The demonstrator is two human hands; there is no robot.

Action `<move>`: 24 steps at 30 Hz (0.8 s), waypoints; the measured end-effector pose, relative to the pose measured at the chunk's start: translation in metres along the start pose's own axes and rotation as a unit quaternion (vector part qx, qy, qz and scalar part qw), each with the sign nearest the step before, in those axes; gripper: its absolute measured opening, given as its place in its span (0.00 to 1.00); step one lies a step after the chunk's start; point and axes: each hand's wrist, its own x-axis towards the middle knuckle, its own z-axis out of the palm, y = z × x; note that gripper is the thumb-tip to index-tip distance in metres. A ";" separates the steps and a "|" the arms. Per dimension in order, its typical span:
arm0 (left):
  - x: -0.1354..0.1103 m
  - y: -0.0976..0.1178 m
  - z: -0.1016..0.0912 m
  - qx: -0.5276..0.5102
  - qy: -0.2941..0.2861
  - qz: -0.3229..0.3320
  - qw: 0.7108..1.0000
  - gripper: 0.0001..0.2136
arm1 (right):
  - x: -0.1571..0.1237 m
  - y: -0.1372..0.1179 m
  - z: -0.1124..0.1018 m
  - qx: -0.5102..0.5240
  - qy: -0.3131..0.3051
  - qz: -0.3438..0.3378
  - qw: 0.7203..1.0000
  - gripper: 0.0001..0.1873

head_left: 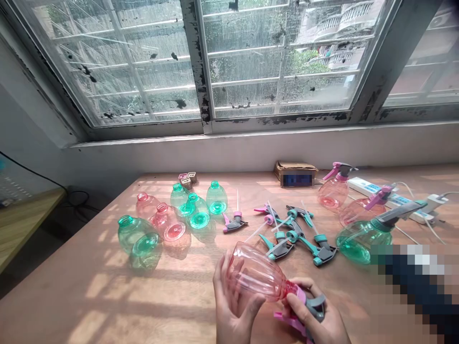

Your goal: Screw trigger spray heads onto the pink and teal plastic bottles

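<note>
Daylight, strong, entering through the streaked window [201, 62] ahead; pale glare across its panes; bars of sun and shadow striped over the wooden tabletop [107, 291]; highlights glinting on the pink plastic bottle [256, 272]. Dim zone in the far-left corner, below the painted sill [251, 136]; wide-angle bowing and tilt toward the frame edges. Focus fairly sharp throughout; coarse pixelated block [409, 286] at lower right; smaller blurred patch [297, 179] on the cardboard box [296, 167].

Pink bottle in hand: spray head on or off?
On: the trigger head sits on the pink bottle's neck in the right hand; tightness unclear.
</note>
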 end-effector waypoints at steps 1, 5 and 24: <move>0.001 -0.003 -0.001 0.005 -0.009 0.006 1.000 0.47 | 0.001 0.000 -0.001 0.004 0.004 -0.003 1.000 0.29; 0.003 -0.009 -0.007 0.082 -0.011 0.053 0.995 0.38 | 0.004 0.001 -0.004 -0.002 0.019 -0.016 1.000 0.30; 0.016 0.024 -0.040 0.170 -0.094 0.023 0.981 0.35 | 0.002 0.002 -0.006 -0.008 -0.056 0.020 0.998 0.27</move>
